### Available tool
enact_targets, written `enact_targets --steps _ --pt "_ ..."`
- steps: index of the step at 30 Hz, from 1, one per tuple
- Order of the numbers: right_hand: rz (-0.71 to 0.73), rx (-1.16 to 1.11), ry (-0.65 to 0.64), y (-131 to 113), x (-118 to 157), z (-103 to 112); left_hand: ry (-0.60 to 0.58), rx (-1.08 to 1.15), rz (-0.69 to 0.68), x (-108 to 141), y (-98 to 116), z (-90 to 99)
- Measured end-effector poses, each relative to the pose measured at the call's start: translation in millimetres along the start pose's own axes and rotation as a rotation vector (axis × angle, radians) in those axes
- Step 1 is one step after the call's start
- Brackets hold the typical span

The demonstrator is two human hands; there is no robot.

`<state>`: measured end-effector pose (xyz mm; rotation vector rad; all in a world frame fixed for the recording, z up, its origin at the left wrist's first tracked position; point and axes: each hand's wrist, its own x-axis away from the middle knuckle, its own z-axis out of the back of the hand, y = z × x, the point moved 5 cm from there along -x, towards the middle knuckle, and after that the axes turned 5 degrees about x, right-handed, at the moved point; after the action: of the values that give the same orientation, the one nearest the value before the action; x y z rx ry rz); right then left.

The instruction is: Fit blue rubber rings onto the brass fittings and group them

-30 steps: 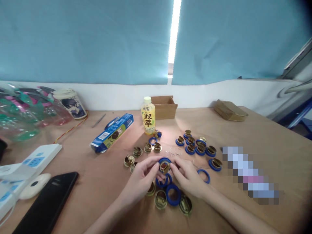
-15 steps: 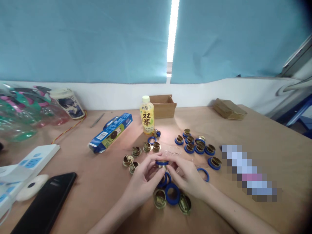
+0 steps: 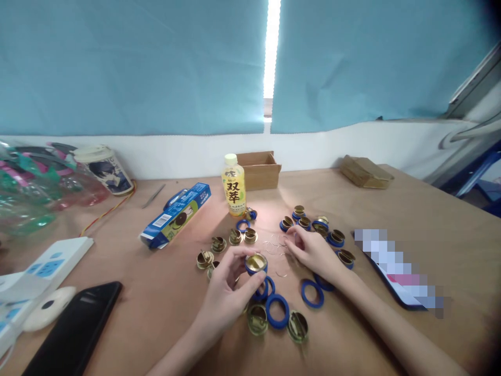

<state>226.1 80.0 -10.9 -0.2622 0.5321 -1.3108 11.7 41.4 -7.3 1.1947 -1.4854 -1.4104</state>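
Note:
My left hand (image 3: 224, 284) grips a round brass fitting with a blue ring (image 3: 256, 263) between thumb and fingers, its hollow side facing up. To the right, my right hand (image 3: 319, 256) reaches low over the table with thumb and forefinger in a pinch beside thin wire rings (image 3: 276, 244). Whether one is between the fingertips cannot be made out. Just below lie loose blue rings (image 3: 277, 312) and two brass fittings (image 3: 298, 326). More bare brass fittings (image 3: 218, 244) sit left of centre; several with blue rings (image 3: 335, 238) stand partly hidden behind my right hand.
A yellow drink bottle (image 3: 234, 190) stands before an open cardboard box (image 3: 258, 175). Leftward are a blue carton (image 3: 176, 216), a black phone (image 3: 74, 329), a power strip (image 3: 55, 261) and spray bottles (image 3: 35, 193). A pixelated phone (image 3: 399, 277) and brown packet (image 3: 366, 171) lie right.
Both hands were together on the blue-ringed fitting. My right hand has let go and moved right to the wire rings; my left keeps the fitting, now tipped so its hollow shows.

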Motion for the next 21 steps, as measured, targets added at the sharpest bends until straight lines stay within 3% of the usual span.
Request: enact_targets --steps 11,17,21 --pt "0.029 0.064 -0.012 2.0 1.1 -29.4 -0.071 0.024 -0.001 3.7 2.6 -7.3" --pt "0.061 0.028 0.007 -5.9 3.3 -20.9 -0.066 0.006 -0.007 4.5 4.4 -8.6" --pt "0.085 -0.166 0.082 -17.2 4.1 -5.8 -0.066 0.006 -0.024 4.7 6.0 -9.1"
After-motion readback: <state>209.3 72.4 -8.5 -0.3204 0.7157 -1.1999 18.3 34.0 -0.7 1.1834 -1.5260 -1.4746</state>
